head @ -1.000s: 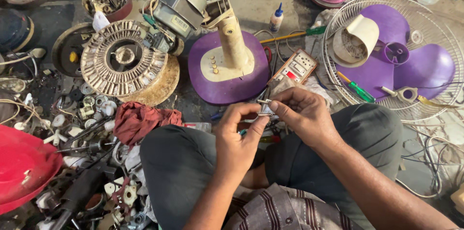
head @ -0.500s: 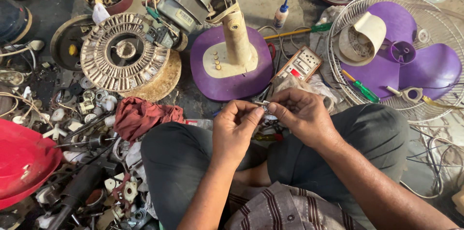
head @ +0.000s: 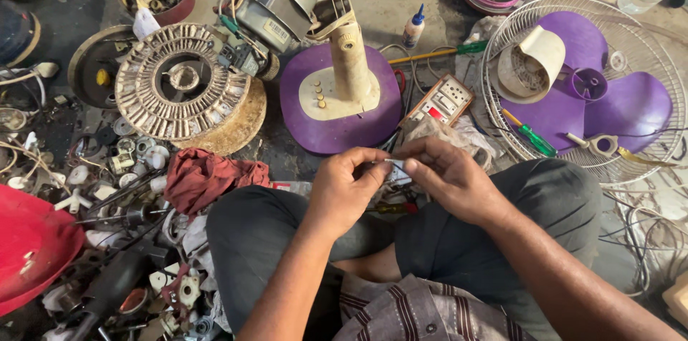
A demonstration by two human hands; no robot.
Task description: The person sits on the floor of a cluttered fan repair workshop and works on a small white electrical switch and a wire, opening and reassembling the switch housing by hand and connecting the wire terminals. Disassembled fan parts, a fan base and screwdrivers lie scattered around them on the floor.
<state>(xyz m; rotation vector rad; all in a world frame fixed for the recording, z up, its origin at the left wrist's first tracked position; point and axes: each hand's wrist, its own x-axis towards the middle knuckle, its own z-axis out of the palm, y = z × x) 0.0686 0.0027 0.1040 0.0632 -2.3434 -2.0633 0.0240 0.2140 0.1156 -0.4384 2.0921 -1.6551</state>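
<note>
My left hand (head: 345,189) and my right hand (head: 450,177) meet above my crossed legs in dark trousers. Both pinch a small pale part (head: 396,167) between their fingertips; most of it is hidden by my fingers. Just beyond the hands lies a cream switch panel (head: 438,102) with a red button, and a purple fan base (head: 337,101) with a cream upright stem. A red-handled screwdriver (head: 393,207) lies under the hands, on my lap.
A wire fan guard (head: 573,86) holds purple blades, a cream cover and a green screwdriver at the right. A round ribbed fan part (head: 179,86), a motor (head: 269,0), a red cloth (head: 208,180), a red shell (head: 32,248) and several loose small parts crowd the left.
The view has shifted slightly nearer. My hands stay together on the small part, fingers working it, and have moved a little downward toward my lap.
</note>
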